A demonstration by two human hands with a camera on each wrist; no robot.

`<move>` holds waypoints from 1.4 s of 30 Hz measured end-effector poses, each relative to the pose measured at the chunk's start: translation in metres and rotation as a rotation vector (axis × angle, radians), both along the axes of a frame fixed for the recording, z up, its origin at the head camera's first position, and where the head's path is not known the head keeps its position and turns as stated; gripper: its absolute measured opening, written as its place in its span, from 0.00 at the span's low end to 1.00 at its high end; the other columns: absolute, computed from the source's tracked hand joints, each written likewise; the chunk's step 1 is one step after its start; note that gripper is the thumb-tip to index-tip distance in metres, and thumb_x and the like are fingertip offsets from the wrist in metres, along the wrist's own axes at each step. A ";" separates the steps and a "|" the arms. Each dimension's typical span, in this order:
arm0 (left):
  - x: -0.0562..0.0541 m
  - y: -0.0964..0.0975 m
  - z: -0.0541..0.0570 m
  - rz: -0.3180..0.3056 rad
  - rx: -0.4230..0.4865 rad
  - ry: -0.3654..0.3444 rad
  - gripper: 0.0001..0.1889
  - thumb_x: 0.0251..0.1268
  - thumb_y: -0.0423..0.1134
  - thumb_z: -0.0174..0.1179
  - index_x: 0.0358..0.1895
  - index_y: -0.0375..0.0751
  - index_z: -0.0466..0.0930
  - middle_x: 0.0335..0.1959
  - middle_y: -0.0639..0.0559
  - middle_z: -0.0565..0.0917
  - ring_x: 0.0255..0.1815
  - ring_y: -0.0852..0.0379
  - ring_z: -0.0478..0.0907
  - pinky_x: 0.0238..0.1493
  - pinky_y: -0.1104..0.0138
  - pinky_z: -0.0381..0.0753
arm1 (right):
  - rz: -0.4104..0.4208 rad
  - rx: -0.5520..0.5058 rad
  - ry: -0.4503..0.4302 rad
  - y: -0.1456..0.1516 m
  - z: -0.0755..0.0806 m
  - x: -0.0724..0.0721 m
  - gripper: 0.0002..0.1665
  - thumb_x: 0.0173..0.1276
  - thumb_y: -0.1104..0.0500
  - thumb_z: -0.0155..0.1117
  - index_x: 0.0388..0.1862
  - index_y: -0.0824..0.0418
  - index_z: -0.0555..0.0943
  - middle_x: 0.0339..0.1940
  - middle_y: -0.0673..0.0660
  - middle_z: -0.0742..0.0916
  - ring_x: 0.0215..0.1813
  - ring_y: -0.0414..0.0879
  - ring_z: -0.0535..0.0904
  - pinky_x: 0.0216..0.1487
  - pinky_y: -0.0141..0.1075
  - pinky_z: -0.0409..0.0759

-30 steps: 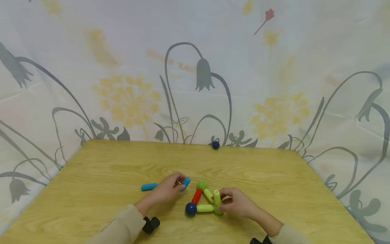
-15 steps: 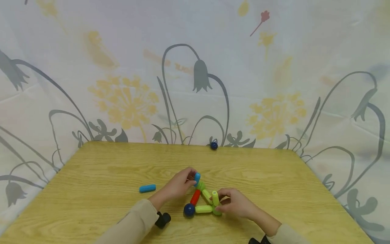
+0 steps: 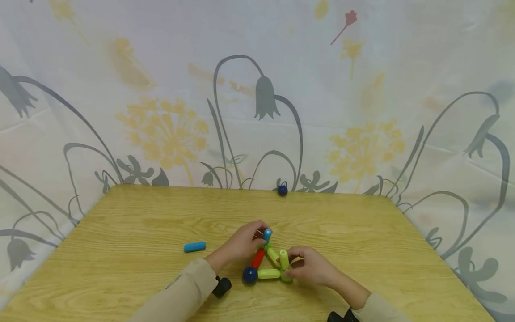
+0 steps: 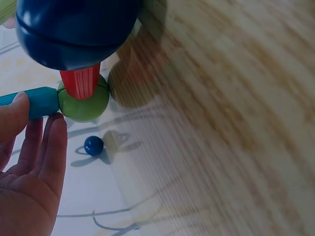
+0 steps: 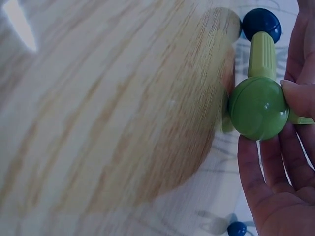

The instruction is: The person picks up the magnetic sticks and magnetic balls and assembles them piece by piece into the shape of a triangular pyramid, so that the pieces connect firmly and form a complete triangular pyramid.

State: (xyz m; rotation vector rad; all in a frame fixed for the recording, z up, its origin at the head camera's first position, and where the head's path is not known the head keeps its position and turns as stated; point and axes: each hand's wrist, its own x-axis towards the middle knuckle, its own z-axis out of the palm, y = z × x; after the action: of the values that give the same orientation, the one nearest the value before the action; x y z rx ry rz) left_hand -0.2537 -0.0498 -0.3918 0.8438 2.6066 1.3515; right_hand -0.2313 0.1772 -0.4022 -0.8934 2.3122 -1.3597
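Note:
A triangle of magnetic rods and balls lies on the table. Its near-left corner is a dark blue ball (image 3: 250, 275); a red rod (image 3: 258, 259) runs from there to the far green ball (image 4: 83, 103). My left hand (image 3: 242, 242) pinches a blue rod (image 3: 267, 235) upright, its lower end touching that green ball in the left wrist view. At the right corner, my right hand (image 3: 316, 267) holds another green ball (image 5: 259, 108) between thumb and fingers. An upright yellow-green rod (image 3: 284, 259) stands on it. Two more yellow-green rods, one nearer (image 3: 268, 273), form the other sides.
A loose blue rod (image 3: 195, 247) lies left of the triangle on the wooden table (image 3: 132, 268). A small dark blue ball (image 3: 283, 190) sits at the far edge, before a flower-patterned cloth (image 3: 177, 67). Black wrist cameras (image 3: 221, 287) sit at both sleeves.
My left hand has moved right with the blue rod, turned it upright and set it on the far green ball. My right hand keeps its hold at the right corner.

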 end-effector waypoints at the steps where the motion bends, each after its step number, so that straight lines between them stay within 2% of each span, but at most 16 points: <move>1: 0.000 0.000 0.000 -0.003 -0.002 0.000 0.10 0.66 0.26 0.53 0.49 0.36 0.73 0.45 0.46 0.76 0.49 0.46 0.75 0.47 0.63 0.76 | 0.001 0.002 -0.003 0.000 0.000 0.000 0.14 0.59 0.67 0.67 0.45 0.69 0.80 0.40 0.57 0.82 0.44 0.45 0.78 0.45 0.34 0.78; 9: 0.004 0.001 0.001 -0.014 -0.004 0.000 0.11 0.65 0.26 0.54 0.50 0.37 0.75 0.45 0.48 0.76 0.49 0.47 0.75 0.46 0.64 0.76 | -0.005 0.011 0.000 -0.001 0.000 -0.001 0.12 0.58 0.67 0.67 0.42 0.68 0.81 0.39 0.54 0.82 0.43 0.44 0.78 0.44 0.34 0.78; 13: 0.005 -0.004 0.001 0.030 -0.022 0.007 0.15 0.65 0.28 0.56 0.54 0.38 0.73 0.47 0.47 0.77 0.49 0.48 0.75 0.48 0.61 0.75 | -0.010 0.020 0.009 -0.001 0.001 0.000 0.12 0.59 0.66 0.68 0.42 0.67 0.81 0.38 0.53 0.82 0.42 0.42 0.78 0.44 0.33 0.78; 19: 0.008 -0.034 0.002 0.083 -0.035 0.049 0.13 0.65 0.28 0.55 0.53 0.38 0.75 0.46 0.46 0.78 0.48 0.48 0.74 0.48 0.58 0.75 | -0.013 0.029 0.009 -0.002 0.000 0.000 0.13 0.58 0.67 0.67 0.43 0.67 0.81 0.39 0.54 0.81 0.42 0.45 0.77 0.44 0.34 0.78; 23: 0.014 -0.057 0.002 0.102 -0.040 0.076 0.12 0.65 0.27 0.55 0.51 0.36 0.76 0.45 0.45 0.78 0.49 0.46 0.74 0.47 0.58 0.75 | -0.008 0.023 0.000 -0.001 -0.002 0.000 0.14 0.59 0.67 0.67 0.44 0.68 0.80 0.40 0.55 0.81 0.43 0.47 0.78 0.44 0.34 0.78; 28: 0.020 -0.082 0.001 0.146 -0.056 0.097 0.12 0.64 0.27 0.56 0.50 0.36 0.77 0.44 0.45 0.79 0.48 0.46 0.74 0.46 0.56 0.75 | -0.011 0.021 0.004 -0.001 -0.002 0.000 0.14 0.59 0.67 0.67 0.44 0.69 0.80 0.39 0.54 0.81 0.43 0.46 0.77 0.43 0.33 0.78; 34: 0.024 -0.107 0.001 0.227 -0.095 0.069 0.11 0.62 0.28 0.58 0.47 0.38 0.78 0.44 0.50 0.79 0.49 0.44 0.73 0.48 0.53 0.73 | -0.015 0.016 0.004 -0.001 -0.003 0.001 0.13 0.58 0.68 0.67 0.44 0.69 0.80 0.40 0.55 0.81 0.43 0.47 0.77 0.43 0.33 0.78; 38: 0.027 -0.120 0.000 0.285 -0.120 0.048 0.11 0.61 0.28 0.60 0.46 0.38 0.79 0.46 0.49 0.80 0.51 0.42 0.72 0.49 0.52 0.72 | -0.014 0.010 -0.002 -0.001 -0.002 0.001 0.14 0.59 0.68 0.67 0.44 0.69 0.80 0.40 0.55 0.81 0.43 0.48 0.77 0.43 0.34 0.78; 42: 0.032 -0.130 0.000 0.307 -0.159 0.021 0.12 0.59 0.28 0.61 0.46 0.35 0.79 0.46 0.46 0.79 0.49 0.42 0.72 0.48 0.54 0.73 | -0.015 0.010 -0.007 -0.001 -0.002 0.002 0.14 0.59 0.68 0.67 0.45 0.69 0.80 0.40 0.56 0.81 0.44 0.50 0.78 0.43 0.33 0.78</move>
State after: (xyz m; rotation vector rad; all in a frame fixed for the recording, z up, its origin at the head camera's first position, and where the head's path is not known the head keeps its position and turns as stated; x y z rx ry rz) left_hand -0.2220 -0.1798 -0.3914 0.4523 2.9037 1.1769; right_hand -0.2295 0.1758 -0.4041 -0.8682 2.3229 -1.3540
